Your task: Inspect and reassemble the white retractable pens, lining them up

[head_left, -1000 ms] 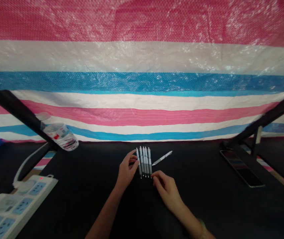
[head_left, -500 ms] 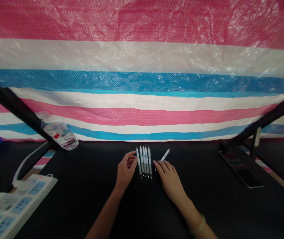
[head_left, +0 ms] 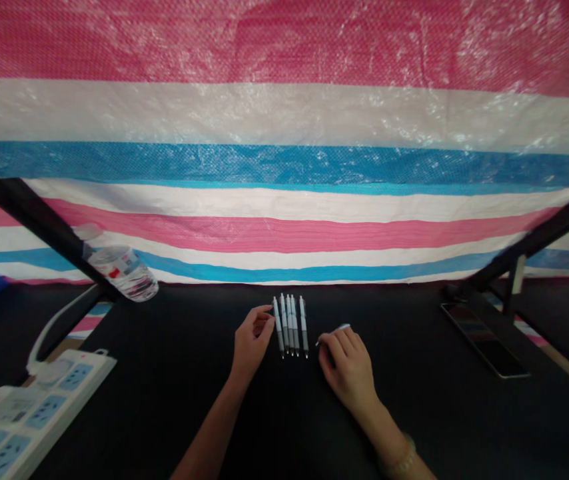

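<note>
Several white and grey click pens (head_left: 291,327) lie side by side on the black table, tips toward me, the rightmost one slightly apart from the others. My left hand (head_left: 253,343) rests beside the leftmost pen (head_left: 278,327), fingers bent and a little apart, fingertips at or against its side; contact is hard to make out. To the right of the row, my right hand (head_left: 347,367) has its fingers closed over a single pen (head_left: 345,327). Only that pen's two ends show past the fingers; it lies at a slant.
A white power strip (head_left: 47,407) lies at the front left, its cable running back. Behind it a clear plastic bottle (head_left: 127,273) leans by a black frame bar (head_left: 39,220). A phone (head_left: 484,340) lies at the right. Striped plastic sheeting (head_left: 284,167) hangs behind the table.
My right hand has moved a little right and toward me, its fingers now curled over the slanted pen. The row's rightmost pen has shifted slightly right. My left hand has barely moved.
</note>
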Demonstrator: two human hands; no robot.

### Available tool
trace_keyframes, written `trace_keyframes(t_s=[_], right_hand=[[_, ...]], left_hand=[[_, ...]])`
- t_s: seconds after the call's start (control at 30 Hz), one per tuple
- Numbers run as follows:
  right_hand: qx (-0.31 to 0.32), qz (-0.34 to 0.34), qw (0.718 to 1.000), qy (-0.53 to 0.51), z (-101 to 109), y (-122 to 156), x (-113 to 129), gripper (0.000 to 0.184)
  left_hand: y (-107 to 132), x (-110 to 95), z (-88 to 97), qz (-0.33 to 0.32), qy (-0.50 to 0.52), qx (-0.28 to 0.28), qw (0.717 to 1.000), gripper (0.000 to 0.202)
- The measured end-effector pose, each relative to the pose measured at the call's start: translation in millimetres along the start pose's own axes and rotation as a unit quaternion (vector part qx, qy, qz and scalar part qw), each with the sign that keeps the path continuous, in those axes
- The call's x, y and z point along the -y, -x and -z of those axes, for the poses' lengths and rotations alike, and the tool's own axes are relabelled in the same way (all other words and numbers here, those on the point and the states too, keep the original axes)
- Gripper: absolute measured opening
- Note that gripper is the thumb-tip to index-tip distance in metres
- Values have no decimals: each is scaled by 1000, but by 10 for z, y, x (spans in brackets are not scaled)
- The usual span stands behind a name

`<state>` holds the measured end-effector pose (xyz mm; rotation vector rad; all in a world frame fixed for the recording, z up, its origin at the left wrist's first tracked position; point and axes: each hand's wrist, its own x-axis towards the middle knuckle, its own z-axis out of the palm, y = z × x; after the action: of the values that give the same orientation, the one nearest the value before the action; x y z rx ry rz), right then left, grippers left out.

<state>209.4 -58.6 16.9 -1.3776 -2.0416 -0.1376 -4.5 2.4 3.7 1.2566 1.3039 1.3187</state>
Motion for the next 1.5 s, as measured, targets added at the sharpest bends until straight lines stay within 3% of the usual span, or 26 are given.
trace_keyframes(t_s=[0.17, 0.33, 0.47, 0.57, 0.77, 0.87, 0.93, 1.23, 1.4, 1.5], right_hand=[[-145, -94, 972, -157, 74, 35, 124, 11], [-166, -169, 934, -268, 77, 80, 246, 12], [-101, -218, 901, -361, 26, 110, 263, 9], [-17, -242, 870, -428, -14, 104, 270, 14], [180, -306, 720, -596, -147, 75, 309, 40], [244, -317, 685, -609, -210, 106, 348, 55], [251, -320, 693, -595, -234, 137, 377, 61], [218, -309, 803, -462, -241, 189, 400, 60], [172, -211, 903, -332, -175, 202, 405, 42], [155, -184, 925, -292, -148, 194, 398, 38]], left_hand=[[-12, -10, -4, 28, 6, 11, 1000, 30], [10, -55, -30, 91, 76, 74, 990, 38], [55, -106, -48, 153, 175, 151, 961, 42], [71, -122, -40, 155, 227, 168, 947, 33], [26, -96, 15, 153, 271, 141, 940, 27], [7, -90, 20, 157, 281, 131, 938, 31], [5, -91, 15, 162, 280, 128, 938, 32], [31, -62, -24, 131, 206, 88, 966, 27], [60, -61, -42, 117, 194, 75, 971, 25], [66, -64, -52, 109, 180, 65, 975, 26]])
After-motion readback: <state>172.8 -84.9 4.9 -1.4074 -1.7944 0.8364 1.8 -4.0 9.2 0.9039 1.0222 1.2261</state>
